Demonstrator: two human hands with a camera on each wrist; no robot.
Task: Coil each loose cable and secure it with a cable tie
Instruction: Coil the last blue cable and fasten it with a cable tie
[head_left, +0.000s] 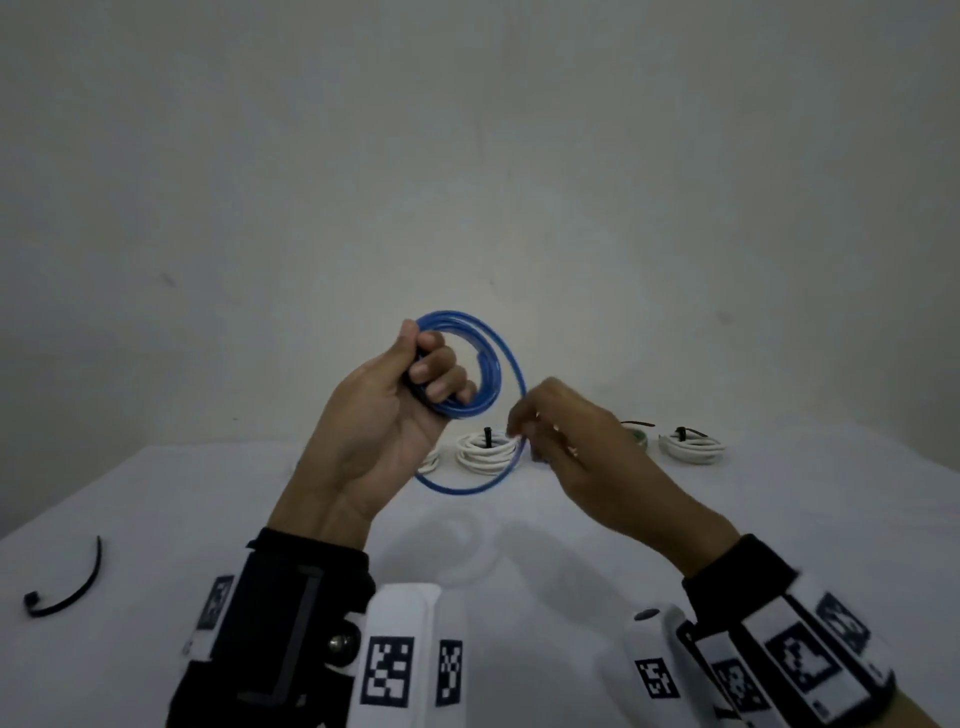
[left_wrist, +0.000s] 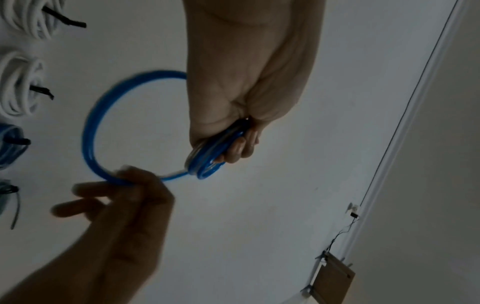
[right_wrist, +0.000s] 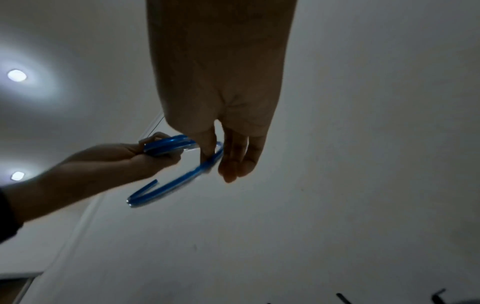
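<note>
Left hand (head_left: 382, 415) clamped round stacked loops of blue cable (head_left: 483, 364), raised above the counter (head_left: 156, 519); right hand (head_left: 576, 441) pinching the loose outer loop. Free cable end visible only from right wrist. Tied white coils (head_left: 485, 452) and spare black cable tie (head_left: 67, 597) visible from head.

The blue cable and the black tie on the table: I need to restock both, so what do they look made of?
The blue cable, held by the left hand and right hand, looks like a glossy plastic jacket: it shows bright highlights and keeps springy round loops. The black tie looks like matte, stiff plastic, probably nylon: it holds a curve lying free on the table.
</note>
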